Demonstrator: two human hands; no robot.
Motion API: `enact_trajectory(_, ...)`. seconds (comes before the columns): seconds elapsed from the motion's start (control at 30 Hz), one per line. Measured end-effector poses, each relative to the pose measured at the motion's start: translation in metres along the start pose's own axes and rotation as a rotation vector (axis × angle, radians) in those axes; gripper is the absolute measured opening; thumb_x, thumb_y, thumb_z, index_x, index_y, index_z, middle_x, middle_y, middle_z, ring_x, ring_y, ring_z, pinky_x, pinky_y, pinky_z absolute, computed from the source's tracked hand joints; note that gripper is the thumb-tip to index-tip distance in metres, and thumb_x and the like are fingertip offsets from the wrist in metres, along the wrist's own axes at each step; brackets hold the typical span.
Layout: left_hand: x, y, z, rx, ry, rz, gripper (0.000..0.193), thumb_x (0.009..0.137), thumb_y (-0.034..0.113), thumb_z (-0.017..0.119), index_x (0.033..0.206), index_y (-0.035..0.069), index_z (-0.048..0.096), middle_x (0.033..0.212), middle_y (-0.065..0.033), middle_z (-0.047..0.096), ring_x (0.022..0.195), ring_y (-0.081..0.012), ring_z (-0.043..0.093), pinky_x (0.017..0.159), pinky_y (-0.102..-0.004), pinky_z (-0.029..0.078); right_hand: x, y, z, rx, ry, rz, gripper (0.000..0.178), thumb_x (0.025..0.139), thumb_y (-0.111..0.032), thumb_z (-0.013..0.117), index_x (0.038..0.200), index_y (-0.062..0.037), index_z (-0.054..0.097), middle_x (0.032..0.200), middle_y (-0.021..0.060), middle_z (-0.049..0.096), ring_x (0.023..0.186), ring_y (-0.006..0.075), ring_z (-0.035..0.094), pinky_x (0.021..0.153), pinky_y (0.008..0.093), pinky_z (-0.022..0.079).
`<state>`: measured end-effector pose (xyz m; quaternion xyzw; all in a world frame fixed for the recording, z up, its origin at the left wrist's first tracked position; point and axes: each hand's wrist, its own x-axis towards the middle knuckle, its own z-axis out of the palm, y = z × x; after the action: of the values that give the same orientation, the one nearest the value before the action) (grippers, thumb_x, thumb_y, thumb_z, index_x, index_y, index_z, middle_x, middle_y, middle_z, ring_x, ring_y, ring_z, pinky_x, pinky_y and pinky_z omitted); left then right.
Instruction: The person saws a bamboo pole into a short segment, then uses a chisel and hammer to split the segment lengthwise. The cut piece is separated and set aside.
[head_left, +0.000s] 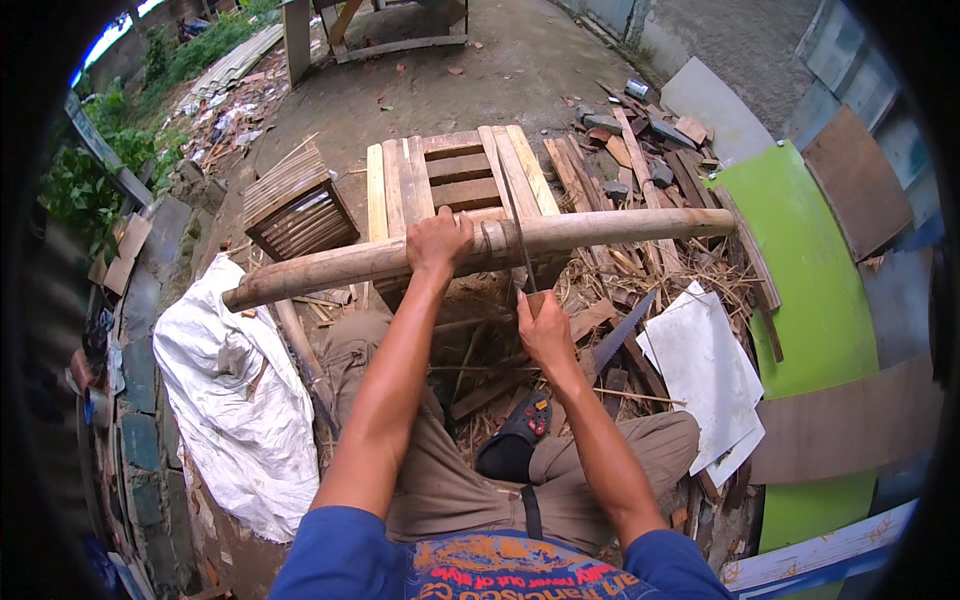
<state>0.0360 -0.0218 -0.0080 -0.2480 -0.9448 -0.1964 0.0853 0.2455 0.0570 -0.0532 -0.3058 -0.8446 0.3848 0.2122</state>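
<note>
A thick bamboo pole point(620, 229) lies crosswise over a low slatted wooden stand point(395, 190). My left hand point(438, 240) is closed over the top of the pole, left of its middle. In my right hand point(546, 328), on the near side of the pole, is the wooden handle of a long, narrow-bladed tool point(523, 250). Its blade points away from me and crosses the pole just right of my left hand. The blade shows nearly edge-on, so I cannot tell whether it has teeth. Behind it, the stand's slats are partly covered.
A saw blade point(622, 330) lies on the scraps by my right knee, beside white sheets point(703, 370). White sacking point(230, 390) lies at left, below a slatted wooden box point(300, 205). Wood offcuts and rubble point(640, 150) spread at right, next to a green panel point(820, 270).
</note>
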Motion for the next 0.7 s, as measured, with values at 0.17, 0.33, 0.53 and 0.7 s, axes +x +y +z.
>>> enact_trajectory(0.17, 0.032, 0.038, -0.04, -0.321, 0.326, 0.234, 0.05, 0.101, 0.045, 0.045, 0.128, 0.004, 0.054, 0.137, -0.0215, 0.053, 0.142, -0.035, 0.038, 0.115, -0.0612, 0.021, 0.002, -0.003, -0.002, -0.008, -0.004, 0.009, 0.04, 0.098, -0.033, 0.061, 0.1, 0.0059, 0.055, 0.08, 0.0356, 0.065, 0.079, 0.0532, 0.065, 0.069, 0.0564, 0.053)
enact_trajectory(0.33, 0.077, 0.14, -0.103, -0.536, 0.625, 0.63, 0.06, 0.102, 0.058, 0.037, 0.137, 0.01, 0.046, 0.151, -0.0175, 0.039, 0.153, -0.0328, 0.017, 0.121, -0.0607, -0.003, -0.002, 0.007, 0.001, 0.027, 0.035, -0.007, 0.039, 0.098, -0.033, 0.062, 0.099, 0.0061, 0.055, 0.079, 0.0354, 0.065, 0.078, 0.0525, 0.066, 0.068, 0.0556, 0.053)
enact_trajectory(0.53, 0.081, 0.09, 0.049, -0.384, 0.283, 0.772, 0.076, 0.1, 0.069, 0.026, 0.163, 0.028, 0.012, 0.169, -0.0125, 0.003, 0.156, -0.0306, -0.005, 0.12, -0.0615, -0.012, -0.012, -0.024, 0.002, 0.052, -0.007, 0.064, 0.034, 0.096, -0.027, 0.064, 0.096, 0.0062, 0.058, 0.085, 0.0345, 0.065, 0.086, 0.0515, 0.066, 0.069, 0.0542, 0.051)
enact_trajectory(0.7, 0.078, 0.105, 0.023, -0.338, -0.008, 0.697, 0.068, 0.103, 0.061, 0.03, 0.159, 0.023, 0.028, 0.169, -0.0119, 0.006, 0.156, -0.0293, -0.003, 0.122, -0.0542, -0.011, -0.006, -0.012, 0.0, 0.1, 0.008, 0.108, 0.036, 0.097, -0.031, 0.063, 0.097, 0.0046, 0.058, 0.082, 0.0323, 0.066, 0.084, 0.0515, 0.066, 0.071, 0.054, 0.052)
